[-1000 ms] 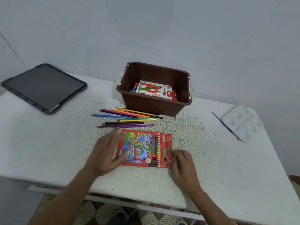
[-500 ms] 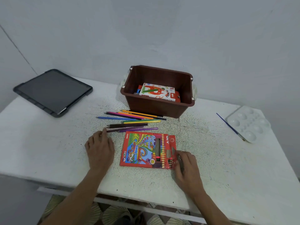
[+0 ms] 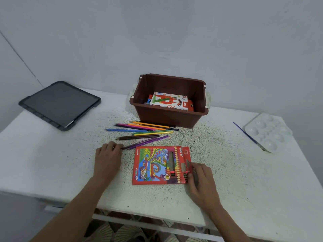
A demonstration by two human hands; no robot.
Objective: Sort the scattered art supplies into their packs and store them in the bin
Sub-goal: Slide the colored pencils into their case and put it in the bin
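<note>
Head view, read from left to right. A dark tablet [image 3: 59, 104] lies at the far left corner of the white table [image 3: 52, 154]. The left hand [image 3: 107, 158] is laid palm-down on the table with its fingers bent, and the fingertips [image 3: 117, 146] meet the near ends of the purple pencils [image 3: 148, 141]. Whether these are pinched or merely touched cannot be told. Behind them, the other loose coloured pencils [image 3: 139, 130] are fanned out flat between the hand and the bin. The red pencil pack [image 3: 157, 165] lies flat at the front centre, just beside the purple pencils, with its open end turned to the right. A few pencils are seen inside through its window. The brown bin [image 3: 167, 117] stands behind the pencils, and an oil pastel box [image 3: 170, 101] is already stored in it. The right hand [image 3: 201, 179] is curled round the open right edge of the pack, whose flap appears to be held between fingers and thumb. A blue paintbrush [image 3: 248, 135] lies well apart at the right, touching a white palette [image 3: 267, 131] near the table edge. The step in hand is judged to be the refilling of the pack. For the next move, the purple pencils must be gripped, lifted, carried across to the pack's open end and slid in lengthwise while the flap is kept open. The remaining pencils would then follow before the pack is closed and placed in the bin.
</note>
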